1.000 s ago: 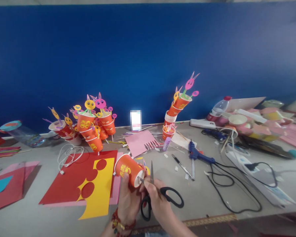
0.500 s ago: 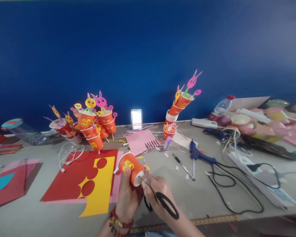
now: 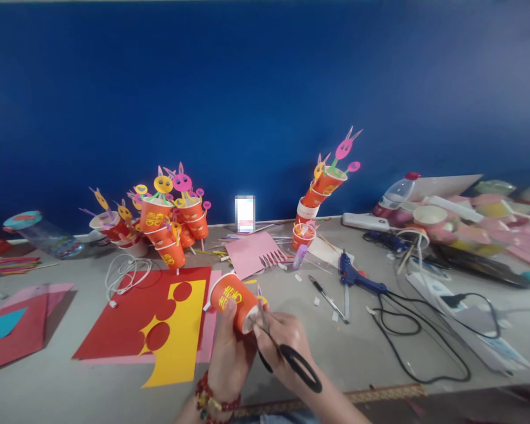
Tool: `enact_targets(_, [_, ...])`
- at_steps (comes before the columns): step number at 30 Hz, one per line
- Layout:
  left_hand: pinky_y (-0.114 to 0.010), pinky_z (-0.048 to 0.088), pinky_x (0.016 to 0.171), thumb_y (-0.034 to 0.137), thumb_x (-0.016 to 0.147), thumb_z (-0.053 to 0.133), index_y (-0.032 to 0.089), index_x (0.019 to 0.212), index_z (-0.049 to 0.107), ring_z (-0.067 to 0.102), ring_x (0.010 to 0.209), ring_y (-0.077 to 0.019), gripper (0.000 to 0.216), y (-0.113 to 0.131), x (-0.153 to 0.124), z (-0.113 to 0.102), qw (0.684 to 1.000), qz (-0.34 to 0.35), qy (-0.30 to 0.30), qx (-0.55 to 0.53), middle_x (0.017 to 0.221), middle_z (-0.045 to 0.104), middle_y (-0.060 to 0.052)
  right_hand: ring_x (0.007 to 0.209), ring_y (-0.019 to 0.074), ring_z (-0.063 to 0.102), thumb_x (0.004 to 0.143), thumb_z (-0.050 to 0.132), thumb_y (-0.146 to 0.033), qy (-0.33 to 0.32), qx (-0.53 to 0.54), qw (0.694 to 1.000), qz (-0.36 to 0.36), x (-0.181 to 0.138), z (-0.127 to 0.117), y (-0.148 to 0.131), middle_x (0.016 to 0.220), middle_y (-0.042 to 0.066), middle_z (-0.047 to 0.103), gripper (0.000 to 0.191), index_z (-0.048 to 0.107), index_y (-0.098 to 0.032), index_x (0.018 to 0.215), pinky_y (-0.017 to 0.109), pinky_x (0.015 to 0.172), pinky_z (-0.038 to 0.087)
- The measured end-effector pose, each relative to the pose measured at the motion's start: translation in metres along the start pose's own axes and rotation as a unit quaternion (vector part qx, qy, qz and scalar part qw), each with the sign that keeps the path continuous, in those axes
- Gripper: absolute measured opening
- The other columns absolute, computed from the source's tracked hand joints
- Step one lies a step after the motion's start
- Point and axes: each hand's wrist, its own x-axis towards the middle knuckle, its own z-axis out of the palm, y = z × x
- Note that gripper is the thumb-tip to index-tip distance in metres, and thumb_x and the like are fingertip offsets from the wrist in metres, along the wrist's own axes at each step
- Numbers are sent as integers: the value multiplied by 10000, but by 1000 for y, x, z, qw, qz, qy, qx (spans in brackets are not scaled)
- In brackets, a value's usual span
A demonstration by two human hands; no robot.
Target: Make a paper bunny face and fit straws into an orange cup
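Note:
My left hand [image 3: 229, 353] is wrapped around an orange paper cup [image 3: 233, 297] with yellow print, held on its side with the base toward me. My right hand [image 3: 287, 341] grips black-handled scissors [image 3: 291, 359], and their blade tips rest against the cup's base. Both hands hover just above the table's near edge, to the right of a red sheet [image 3: 128, 321] with a cut-out yellow sheet [image 3: 179, 335] lying on it. A beaded bracelet [image 3: 212, 400] is on my left wrist.
Decorated orange cups with paper bunny toppers cluster at the back left [image 3: 168, 224] and stack at the back centre [image 3: 318, 188]. A blue glue gun [image 3: 357, 277], a pen [image 3: 327, 297], black cables [image 3: 410, 335], a power strip [image 3: 441, 294], a bottle [image 3: 393, 194] and pink paper [image 3: 251, 253] lie to the right.
The scissors have swung down from upright, with blades open, to lie against the cup's base. The cup has shifted slightly right and up in my left hand.

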Motion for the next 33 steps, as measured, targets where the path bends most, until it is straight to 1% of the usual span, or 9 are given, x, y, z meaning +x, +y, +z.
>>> enact_targets(4, [-398, 534, 931, 502, 702, 795, 118, 756, 732, 703, 921, -297, 392, -2, 0, 0, 999, 15, -30, -7, 759, 726, -88, 532, 153, 574, 971, 358, -259, 17, 75, 993, 92, -1, 1, -11, 600, 21, 593, 368, 590, -189, 694, 239, 569, 424])
enact_targets(7, [-395, 528, 932, 516, 720, 774, 135, 716, 727, 706, 860, -272, 384, -5, 0, -2, 999, 28, -33, -6, 698, 705, -64, 504, 145, 539, 962, 381, -275, 34, 100, 986, 127, -1, 3, -13, 564, 5, 555, 379, 567, -194, 641, 243, 550, 407])
enact_targets(12, [-377, 556, 863, 544, 722, 759, 131, 826, 760, 697, 763, -232, 426, -7, 0, -5, 997, 75, -4, 20, 825, 745, -93, 597, 167, 605, 952, 408, -282, 44, 160, 973, 161, -5, 6, -11, 639, 27, 637, 348, 604, -204, 676, 253, 618, 450])
enact_targets(18, [-366, 572, 808, 535, 687, 793, 133, 759, 766, 638, 617, -186, 409, -7, -1, -2, 994, 100, -30, 39, 638, 677, -42, 607, 159, 598, 927, 462, -266, 63, 251, 944, 206, -7, 11, -11, 635, 3, 639, 296, 606, -212, 674, 237, 619, 457])
enact_targets(22, [-382, 573, 811, 524, 709, 782, 145, 877, 779, 654, 639, -202, 415, -8, -2, -2, 991, 120, -37, 37, 663, 688, -40, 569, 148, 557, 894, 459, -259, 68, 309, 917, 243, -3, 11, -13, 593, -12, 598, 307, 589, -210, 620, 230, 571, 434])
enact_targets(25, [-390, 569, 831, 516, 722, 775, 158, 933, 776, 689, 720, -234, 416, -10, -2, -5, 990, 130, -45, 36, 760, 730, -65, 561, 148, 535, 881, 460, -279, 61, 316, 910, 261, 0, 9, -15, 580, -15, 576, 316, 576, -211, 596, 235, 570, 425])
enact_targets(28, [-389, 570, 835, 491, 706, 798, 173, 934, 772, 712, 799, -263, 393, -10, 0, -9, 991, 120, -54, 14, 852, 756, -83, 557, 148, 522, 865, 467, -305, 53, 322, 904, 274, 1, 8, -16, 573, -13, 562, 311, 566, -209, 586, 239, 564, 415])
enact_targets(30, [-378, 576, 812, 478, 719, 791, 167, 959, 761, 717, 825, -269, 394, -7, 1, -10, 994, 88, -59, -10, 915, 762, -102, 552, 148, 521, 855, 460, -318, 42, 339, 895, 288, 1, 6, -15, 563, -10, 550, 318, 548, -206, 571, 240, 554, 408])
enact_targets(33, [-341, 581, 793, 461, 835, 688, 133, 1014, 731, 720, 864, -250, 377, 0, 5, -7, 996, 25, -46, -75, 994, 752, -136, 521, 141, 498, 847, 439, -335, 29, 346, 888, 300, -3, 2, -11, 527, -15, 513, 345, 516, -203, 538, 239, 530, 386])
